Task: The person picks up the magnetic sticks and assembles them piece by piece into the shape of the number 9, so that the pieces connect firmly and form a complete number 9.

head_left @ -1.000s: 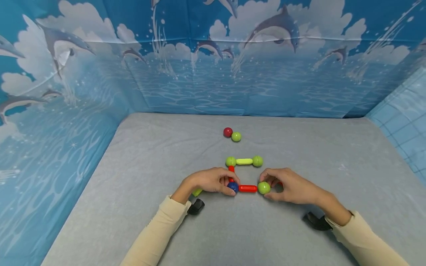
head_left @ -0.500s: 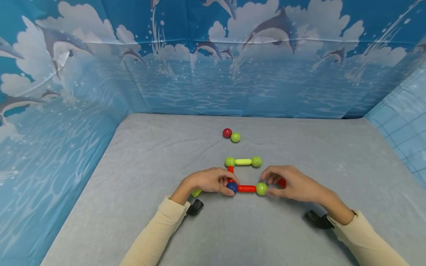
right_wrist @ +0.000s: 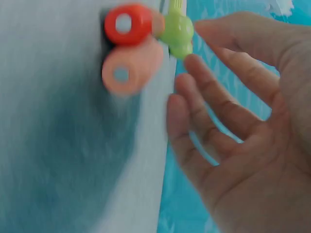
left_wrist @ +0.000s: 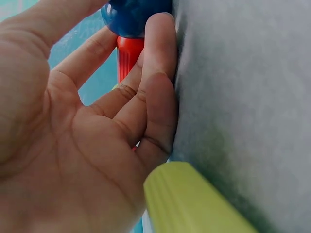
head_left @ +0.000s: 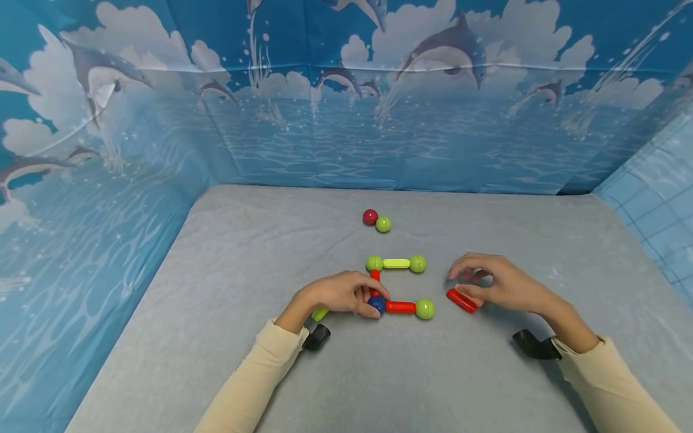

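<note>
The blue ball (head_left: 376,304) is pinched between thumb and fingers of the left hand (head_left: 346,293); in the left wrist view the ball (left_wrist: 133,17) is at the top edge. A red stick (head_left: 400,307) joins it to a green ball (head_left: 425,309), and another red stick (head_left: 375,275) runs back to a green ball (head_left: 375,263). To the right, the right hand (head_left: 500,282) hovers by a loose red stick (head_left: 461,300), fingers loosely bent. The right wrist view shows this hand (right_wrist: 243,116) empty, beside a red stick end (right_wrist: 127,24) and a paler, orange one (right_wrist: 129,70).
A yellow-green stick (head_left: 397,263) links the back-left green ball to another green ball (head_left: 417,263). Farther back lie a red ball (head_left: 370,217) and a green ball (head_left: 383,224). Partly under the left wrist is a yellow-green stick (head_left: 319,314). A dolphin-print curtain (head_left: 325,132) borders the grey cloth.
The right hand has let go of the front green ball and moved right and slightly back, uncovering the loose red stick. The left hand has stayed at the blue ball.
</note>
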Available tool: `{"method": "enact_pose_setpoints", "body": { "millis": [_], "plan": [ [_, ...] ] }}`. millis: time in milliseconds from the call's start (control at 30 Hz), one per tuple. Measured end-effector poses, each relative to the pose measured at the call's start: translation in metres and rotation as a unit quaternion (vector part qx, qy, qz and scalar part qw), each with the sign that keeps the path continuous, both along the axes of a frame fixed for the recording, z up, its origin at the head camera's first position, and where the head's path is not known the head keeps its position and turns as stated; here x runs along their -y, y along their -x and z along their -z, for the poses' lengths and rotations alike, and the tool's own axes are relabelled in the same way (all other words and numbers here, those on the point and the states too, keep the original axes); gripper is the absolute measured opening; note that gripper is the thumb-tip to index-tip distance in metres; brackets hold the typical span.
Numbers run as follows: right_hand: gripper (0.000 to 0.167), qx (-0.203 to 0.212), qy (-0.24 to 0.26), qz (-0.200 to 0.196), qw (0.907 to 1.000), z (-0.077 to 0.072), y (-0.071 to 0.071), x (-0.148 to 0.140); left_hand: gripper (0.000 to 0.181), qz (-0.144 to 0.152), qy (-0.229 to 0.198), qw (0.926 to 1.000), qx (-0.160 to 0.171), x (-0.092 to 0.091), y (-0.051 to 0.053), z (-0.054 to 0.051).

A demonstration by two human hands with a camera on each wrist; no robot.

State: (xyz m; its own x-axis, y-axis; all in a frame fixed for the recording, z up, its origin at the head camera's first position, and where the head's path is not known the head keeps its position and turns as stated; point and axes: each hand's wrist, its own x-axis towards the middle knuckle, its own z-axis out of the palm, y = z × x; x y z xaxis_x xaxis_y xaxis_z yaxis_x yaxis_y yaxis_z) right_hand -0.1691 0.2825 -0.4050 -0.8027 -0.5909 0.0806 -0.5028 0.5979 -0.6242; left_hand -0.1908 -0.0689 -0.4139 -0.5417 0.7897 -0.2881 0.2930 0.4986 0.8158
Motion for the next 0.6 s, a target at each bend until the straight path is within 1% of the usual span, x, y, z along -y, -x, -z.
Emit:
{"method": "enact_pose_setpoints", "body": {
  "millis": [100, 167, 233, 333, 467, 533, 600],
  "plan": [
    [0.024, 0.043, -0.011, 0.000, 0.9990, -0.003, 0.001, -0.007, 0.034, 0.001, -0.004, 1.0000, -0.003, 0.000, 0.001, -0.001],
    [0.027, 0.068, -0.011, -0.010, 0.9976, -0.005, 0.001, -0.010, 0.034, -0.003, -0.007, 1.0000, -0.003, 0.001, 0.001, -0.001],
    [0.029, 0.082, -0.007, -0.023, 0.9964, -0.005, 0.002, -0.012, 0.033, -0.008, -0.010, 0.9999, -0.003, 0.002, 0.001, -0.002],
    [0.032, 0.097, -0.005, -0.033, 0.9947, -0.005, 0.004, -0.014, 0.032, -0.014, -0.012, 0.9998, -0.001, 0.003, 0.002, -0.003],
    [0.033, 0.115, -0.021, -0.025, 0.9929, -0.004, 0.004, -0.013, 0.032, -0.016, -0.013, 0.9998, 0.004, 0.003, 0.002, -0.003],
    [0.032, 0.111, -0.034, -0.015, 0.9931, -0.003, 0.003, -0.013, 0.032, -0.016, -0.013, 0.9998, 0.007, 0.003, 0.002, -0.002],
    [0.031, 0.099, -0.046, -0.009, 0.9940, -0.003, 0.002, -0.011, 0.033, -0.015, -0.013, 0.9998, 0.009, 0.003, 0.002, -0.002]
  ]
}}
